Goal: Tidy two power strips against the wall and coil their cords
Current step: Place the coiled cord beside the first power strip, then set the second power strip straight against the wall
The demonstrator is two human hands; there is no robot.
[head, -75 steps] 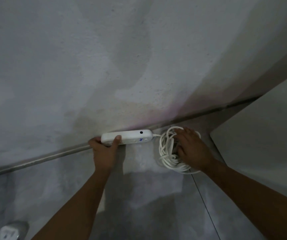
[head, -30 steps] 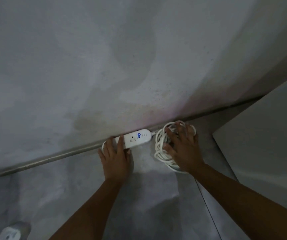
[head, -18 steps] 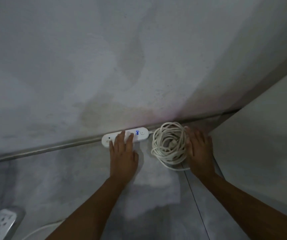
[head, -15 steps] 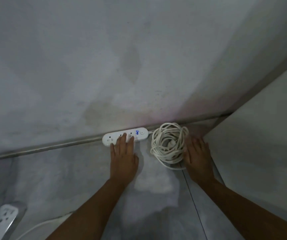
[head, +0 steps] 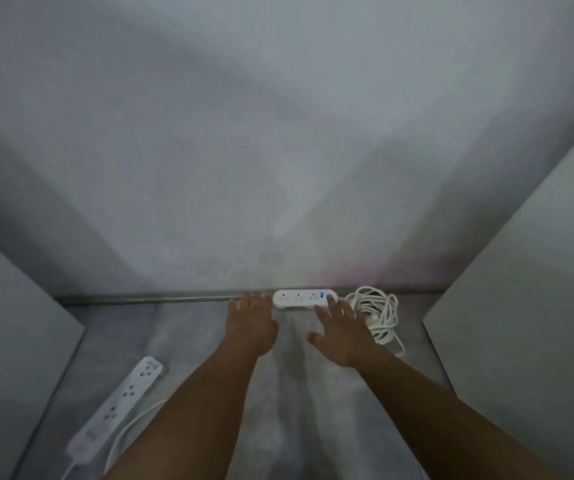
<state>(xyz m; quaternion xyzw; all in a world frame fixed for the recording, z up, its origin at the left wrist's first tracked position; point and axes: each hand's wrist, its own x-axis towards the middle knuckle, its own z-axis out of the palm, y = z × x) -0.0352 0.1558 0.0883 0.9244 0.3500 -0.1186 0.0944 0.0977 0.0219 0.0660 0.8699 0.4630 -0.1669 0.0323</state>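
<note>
Left hand (head: 251, 323) and right hand (head: 341, 328), fingers spread and empty, should press the centre-right strip (head: 303, 299) flush to the wall (head: 278, 168), sparing the coil (head: 377, 313).

I have a single view, from the wide-angle camera worn on the person's head. It faces forward and steeply down onto the grey concrete floor (head: 296, 393), whose far edge meets the pale plastered wall (head: 278, 150) filling the upper half. It sits near: the bare forearms (head: 192, 410) enter from the bottom and reach that far edge. Flat pale panels (head: 520, 289) bound both sides.
</note>
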